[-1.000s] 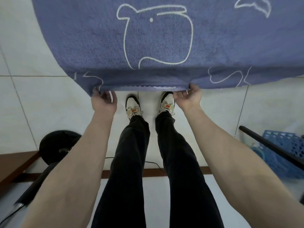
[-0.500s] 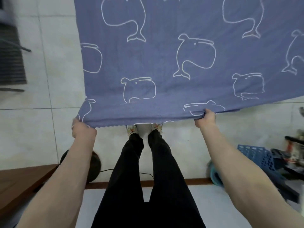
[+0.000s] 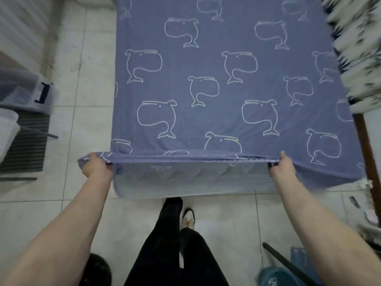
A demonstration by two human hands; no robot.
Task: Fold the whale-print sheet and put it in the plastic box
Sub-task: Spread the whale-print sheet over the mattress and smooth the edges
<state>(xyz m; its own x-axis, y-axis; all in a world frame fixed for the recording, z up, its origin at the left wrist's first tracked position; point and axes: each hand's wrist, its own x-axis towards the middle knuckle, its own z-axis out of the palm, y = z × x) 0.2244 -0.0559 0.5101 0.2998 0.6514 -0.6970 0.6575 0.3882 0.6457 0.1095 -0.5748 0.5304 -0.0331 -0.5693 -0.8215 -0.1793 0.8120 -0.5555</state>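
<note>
The blue whale-print sheet [image 3: 216, 83] stretches away from me over the tiled floor, its near edge doubled over so the paler underside hangs below. My left hand [image 3: 95, 168] grips the near left corner of that edge. My right hand [image 3: 281, 167] grips the edge further right, both at the same height, with the fabric taut between them. A clear plastic box [image 3: 24, 89] with a dark latch stands at the far left on the floor.
A bed with a black-and-white patterned cover [image 3: 354, 48] and a dark wooden frame [image 3: 367, 153] borders the right side. A grey ribbed mat [image 3: 26, 145] lies at the left. A blue basket [image 3: 299, 259], a dark pole [image 3: 288, 265] and a black round object [image 3: 97, 271] sit near my feet.
My hands have spread wider apart and the sheet now extends flat far ahead, with its near edge folded over. My view has tilted forward, bringing the plastic box and bed into sight.
</note>
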